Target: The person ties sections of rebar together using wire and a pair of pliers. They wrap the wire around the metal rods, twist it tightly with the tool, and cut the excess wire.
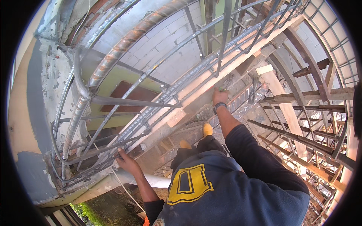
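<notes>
long grey ribbed-steel rebar cage (132, 102) runs along the wall side of the pale wooden board (175, 119), bars and stirrups looking mostly assembled, can't tell what's left to tie. left hand (129, 164) has fingertips at the board's left end, right hand (220, 98) is curled just off its outer edge, can't tell if either's gripping.

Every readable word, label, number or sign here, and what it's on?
Dark shirt, chest: large yellow block emblem; marking not transcribed.
Dark shirt, lower left: small round badge; too small and cut off to read.
Steel bars, pale plank: no readable text.
</notes>
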Motion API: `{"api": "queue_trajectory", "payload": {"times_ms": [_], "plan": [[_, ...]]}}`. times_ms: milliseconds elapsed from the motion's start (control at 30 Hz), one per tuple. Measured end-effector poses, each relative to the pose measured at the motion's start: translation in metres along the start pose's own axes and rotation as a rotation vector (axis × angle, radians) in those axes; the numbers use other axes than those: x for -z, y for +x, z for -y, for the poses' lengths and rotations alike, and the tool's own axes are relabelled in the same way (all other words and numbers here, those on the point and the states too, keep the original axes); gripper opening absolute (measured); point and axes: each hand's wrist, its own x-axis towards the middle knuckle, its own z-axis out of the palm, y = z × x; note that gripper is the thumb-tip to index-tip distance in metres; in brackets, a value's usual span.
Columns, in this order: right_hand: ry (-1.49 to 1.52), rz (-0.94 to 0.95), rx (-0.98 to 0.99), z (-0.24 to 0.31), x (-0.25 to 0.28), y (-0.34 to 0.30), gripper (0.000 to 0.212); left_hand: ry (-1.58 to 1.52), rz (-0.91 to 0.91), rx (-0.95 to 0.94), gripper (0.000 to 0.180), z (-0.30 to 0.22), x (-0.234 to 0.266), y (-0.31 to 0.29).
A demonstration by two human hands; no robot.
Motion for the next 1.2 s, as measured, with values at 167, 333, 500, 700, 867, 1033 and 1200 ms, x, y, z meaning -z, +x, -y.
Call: {"api": "queue_trajectory", "payload": {"times_ms": [167,333,500,700,867,1033,1200], "plan": [[-0.016,0.113,0.135,0.000,-0.010,-0.010,0.066,0.001,-0.018,-0.013,0.045,-0.005,0.000,-0.003],[-0.191,0.111,0.029,0.005,-0.009,-0.015,0.086,0.002,0.014,0.009,0.048,-0.009,0.003,-0.005],[0.004,0.030,0.314,0.021,0.012,-0.023,0.077,0.080,-0.037,-0.037,0.046,-0.023,-0.006,-0.009],[0.196,0.018,1.216,0.151,0.108,-0.095,0.055,0.130,-0.112,-0.085,0.048,0.005,0.004,-0.008],[0.303,0.397,0.961,0.174,0.101,-0.072,0.043,0.006,-0.050,-0.077,0.037,-0.008,-0.009,-0.008],[0.607,0.483,0.673,0.174,0.093,-0.081,0.049,0.057,-0.057,-0.136,0.033,0.008,-0.003,-0.009],[0.499,0.459,0.798,0.171,0.092,-0.082,0.050,0.166,-0.081,-0.158,0.030,-0.007,-0.004,-0.017]]}}
